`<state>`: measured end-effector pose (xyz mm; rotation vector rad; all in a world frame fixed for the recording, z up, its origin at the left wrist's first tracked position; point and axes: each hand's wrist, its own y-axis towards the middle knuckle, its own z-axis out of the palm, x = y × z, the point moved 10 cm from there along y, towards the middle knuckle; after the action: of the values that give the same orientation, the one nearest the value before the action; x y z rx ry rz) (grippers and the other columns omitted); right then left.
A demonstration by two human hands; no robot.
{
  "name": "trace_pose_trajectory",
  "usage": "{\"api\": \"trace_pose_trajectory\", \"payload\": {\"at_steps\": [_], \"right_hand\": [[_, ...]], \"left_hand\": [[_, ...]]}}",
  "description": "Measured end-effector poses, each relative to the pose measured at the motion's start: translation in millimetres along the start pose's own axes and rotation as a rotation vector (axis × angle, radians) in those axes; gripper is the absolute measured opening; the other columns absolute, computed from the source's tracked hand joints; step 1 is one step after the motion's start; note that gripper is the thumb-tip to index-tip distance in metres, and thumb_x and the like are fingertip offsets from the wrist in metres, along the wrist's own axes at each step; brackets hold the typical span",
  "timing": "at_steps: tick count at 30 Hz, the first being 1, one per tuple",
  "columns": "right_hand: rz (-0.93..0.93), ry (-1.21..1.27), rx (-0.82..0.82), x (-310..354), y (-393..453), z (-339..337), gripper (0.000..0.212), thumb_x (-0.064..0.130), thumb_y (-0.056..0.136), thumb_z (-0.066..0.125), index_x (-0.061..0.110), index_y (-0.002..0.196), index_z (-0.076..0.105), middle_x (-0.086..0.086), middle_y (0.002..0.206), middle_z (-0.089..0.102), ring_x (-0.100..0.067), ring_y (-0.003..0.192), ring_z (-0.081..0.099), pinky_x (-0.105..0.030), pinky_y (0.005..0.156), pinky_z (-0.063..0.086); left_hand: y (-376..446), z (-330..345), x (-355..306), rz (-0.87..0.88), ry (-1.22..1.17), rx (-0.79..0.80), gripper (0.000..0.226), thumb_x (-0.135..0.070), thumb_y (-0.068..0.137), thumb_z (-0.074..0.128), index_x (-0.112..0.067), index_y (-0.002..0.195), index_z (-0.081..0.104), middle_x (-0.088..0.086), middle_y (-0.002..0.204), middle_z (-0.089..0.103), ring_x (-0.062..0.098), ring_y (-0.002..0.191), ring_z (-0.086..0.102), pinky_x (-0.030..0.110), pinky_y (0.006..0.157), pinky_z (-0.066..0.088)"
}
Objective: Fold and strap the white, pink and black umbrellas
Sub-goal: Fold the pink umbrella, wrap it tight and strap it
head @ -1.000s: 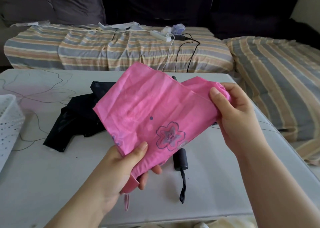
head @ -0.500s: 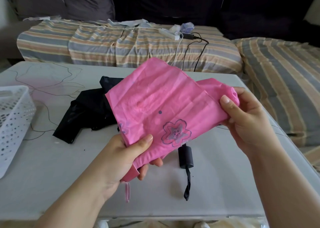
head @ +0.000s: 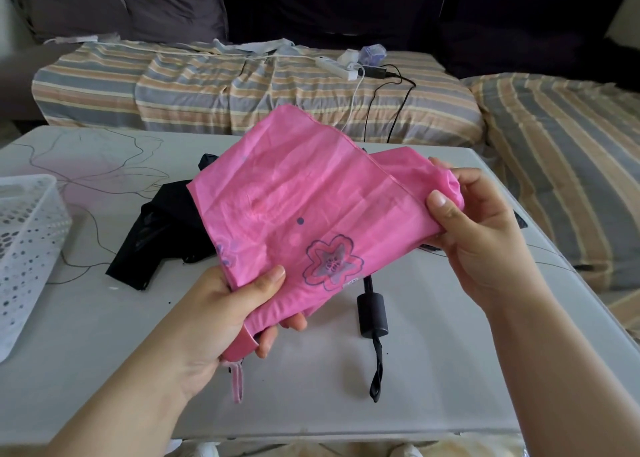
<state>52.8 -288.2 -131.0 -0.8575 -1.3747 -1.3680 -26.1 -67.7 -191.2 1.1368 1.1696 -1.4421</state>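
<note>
The left hand (head: 221,312) grips the handle end of the pink umbrella (head: 304,221); the right hand (head: 474,228) pinches its canopy tip. Its panels are loose and unstrapped. Beneath the hands lies the black umbrella (head: 162,234), apparently unfolded. No white one shows.

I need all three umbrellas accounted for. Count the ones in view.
2. The pink flower-printed fabric umbrella is held in both hands; the black fabric umbrella lies on the table behind it. No white one shows; it may be hidden.
</note>
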Motion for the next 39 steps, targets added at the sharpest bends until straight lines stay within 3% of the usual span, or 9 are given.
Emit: {"api": "trace_pose_trajectory", "payload": {"at_steps": [5,8,10,13,18,24,30,35,39], "right_hand": [[-0.067,-0.103,-0.049,6,-1,0,0.016,0.037,0.085,0.07,0.04,0.098,0.062,0.012,0.11,0.057,-0.006,0.08,0.061,-0.035,0.067,0.057],[-0.169,-0.342,0.03,17,-2,10,0.03,0.03,0.089,0.059,0.054,0.107,0.059,0.02,0.123,0.049,-0.014,0.108,0.059,-0.041,0.086,0.054],[-0.134,-0.412,0.041,15,-2,10,0.022,0.032,0.085,0.06,0.051,0.094,0.065,0.016,0.122,0.053,-0.017,0.11,0.059,-0.037,0.082,0.052],[-0.004,-0.289,0.002,2,-2,4,0.008,0.028,0.084,0.07,0.027,0.088,0.064,0.015,0.098,0.066,-0.01,0.076,0.064,-0.048,0.074,0.052],[-0.022,-0.209,0.099,5,-4,15,0.013,0.017,0.087,0.065,0.014,0.099,0.067,-0.002,0.119,0.06,-0.012,0.097,0.067,-0.046,0.089,0.055],[-0.096,-0.177,0.1,3,-2,15,0.032,0.045,0.078,0.074,0.015,0.088,0.071,-0.005,0.118,0.062,-0.019,0.104,0.063,-0.045,0.085,0.056],[-0.128,0.127,0.148,9,0,21,0.025,0.037,0.075,0.078,0.015,0.071,0.067,-0.008,0.109,0.06,-0.025,0.099,0.06,-0.041,0.077,0.052],[-0.046,-0.15,-0.144,0,-1,10,0.044,0.03,0.087,0.069,0.014,0.056,0.042,0.011,0.083,0.065,-0.007,0.069,0.054,-0.032,0.065,0.04],[-0.03,-0.41,-0.225,5,-1,7,0.019,0.025,0.09,0.065,0.022,0.076,0.052,0.008,0.098,0.063,-0.003,0.073,0.059,-0.022,0.065,0.045]], "left_hand": [[0,-5,-1,0.025,0.047,-0.011,0.024,-0.033,0.076,0.056,-0.017,0.07,0.073,0.023,0.069,0.069,0.02,0.035,0.044,0.024,0.04,0.038],[-1,-10,-1,0.026,0.078,-0.023,0.024,-0.035,0.075,0.06,-0.015,0.071,0.071,0.022,0.068,0.069,0.02,0.035,0.044,0.026,0.038,0.039],[-2,-16,0,0.024,0.095,-0.032,0.031,-0.04,0.07,0.067,-0.009,0.074,0.069,0.022,0.068,0.069,0.021,0.037,0.044,0.027,0.039,0.04],[-3,-26,3,0.02,0.118,-0.06,0.05,-0.05,0.061,0.067,-0.004,0.08,0.067,0.022,0.07,0.069,0.022,0.038,0.044,0.026,0.04,0.04],[-6,-33,1,0.031,0.083,-0.054,0.07,-0.061,0.046,0.08,-0.003,0.083,0.068,0.026,0.069,0.067,0.022,0.037,0.044,0.024,0.039,0.041],[-8,-32,-1,0.024,0.052,-0.029,0.071,-0.071,0.038,0.081,-0.013,0.079,0.071,0.028,0.069,0.066,0.022,0.037,0.045,0.024,0.038,0.042],[-10,-30,6,-0.061,-0.073,-0.017,0.07,-0.061,0.03,0.089,-0.01,0.074,0.071,0.033,0.069,0.063,0.021,0.034,0.045,0.023,0.036,0.04],[-9,-25,12,-0.063,-0.048,-0.02,0.067,-0.056,0.039,0.088,-0.006,0.079,0.069,0.032,0.068,0.063,0.021,0.035,0.045,0.024,0.037,0.038],[-6,-24,15,-0.059,-0.007,-0.023,0.067,-0.067,0.037,0.084,-0.015,0.078,0.071,0.029,0.07,0.065,0.021,0.037,0.046,0.03,0.046,0.033]]}}
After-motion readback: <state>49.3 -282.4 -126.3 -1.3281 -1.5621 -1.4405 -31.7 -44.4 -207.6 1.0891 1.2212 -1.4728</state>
